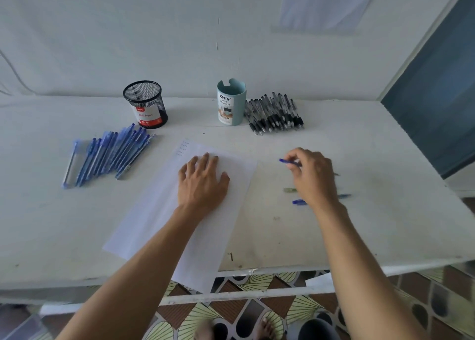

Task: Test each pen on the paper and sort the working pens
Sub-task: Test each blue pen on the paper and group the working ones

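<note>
Now your left hand (203, 182), grip spread flat, pins the white paper sheet (154, 211) against sliding. Your right hand (313, 177) pinches a slim blue pen (289, 161) in its grip for testing.

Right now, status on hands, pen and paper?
Left hand flat on paper. Right hand pinches blue pen, beside the paper, not yet writing. Loose pen beneath that hand, nothing blocking.

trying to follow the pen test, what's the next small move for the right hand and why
Probably bring the blue pen in the right hand left onto the paper and scribble: the left hand presses the sheet flat.
</note>
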A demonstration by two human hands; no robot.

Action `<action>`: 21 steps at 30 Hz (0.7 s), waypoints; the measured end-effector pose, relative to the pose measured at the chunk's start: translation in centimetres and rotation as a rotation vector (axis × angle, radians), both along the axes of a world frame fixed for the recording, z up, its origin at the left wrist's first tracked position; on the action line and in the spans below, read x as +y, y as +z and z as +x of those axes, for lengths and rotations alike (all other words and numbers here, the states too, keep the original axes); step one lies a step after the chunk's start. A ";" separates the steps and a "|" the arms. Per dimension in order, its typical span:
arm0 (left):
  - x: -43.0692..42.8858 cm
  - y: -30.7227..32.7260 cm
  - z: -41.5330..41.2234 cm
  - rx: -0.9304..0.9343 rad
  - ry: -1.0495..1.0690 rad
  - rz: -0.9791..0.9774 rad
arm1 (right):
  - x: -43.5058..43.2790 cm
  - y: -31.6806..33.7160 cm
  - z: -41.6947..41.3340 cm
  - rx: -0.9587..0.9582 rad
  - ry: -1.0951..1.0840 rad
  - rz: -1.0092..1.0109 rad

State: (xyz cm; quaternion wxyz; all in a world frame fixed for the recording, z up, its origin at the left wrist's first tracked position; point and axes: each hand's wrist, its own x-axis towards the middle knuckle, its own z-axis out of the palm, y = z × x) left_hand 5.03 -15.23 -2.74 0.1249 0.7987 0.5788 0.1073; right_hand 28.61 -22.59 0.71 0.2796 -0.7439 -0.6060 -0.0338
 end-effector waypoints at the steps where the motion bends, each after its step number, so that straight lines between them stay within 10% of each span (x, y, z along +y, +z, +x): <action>1: 0.0 0.1 -0.1 -0.042 0.002 -0.019 | 0.7 0.2 -1.0 0.015 0.048 0.042; 9: -0.2 0.9 -2.0 -0.653 0.100 -0.040 | 5.1 2.0 -10.5 0.493 0.156 -0.176; 15: -0.7 1.5 -1.9 -0.669 0.179 -0.077 | 6.0 -0.4 -11.5 0.890 0.019 -0.312; 21: -0.3 1.0 -1.0 -0.383 0.159 -0.042 | 5.3 -1.4 -8.8 0.482 0.068 -0.180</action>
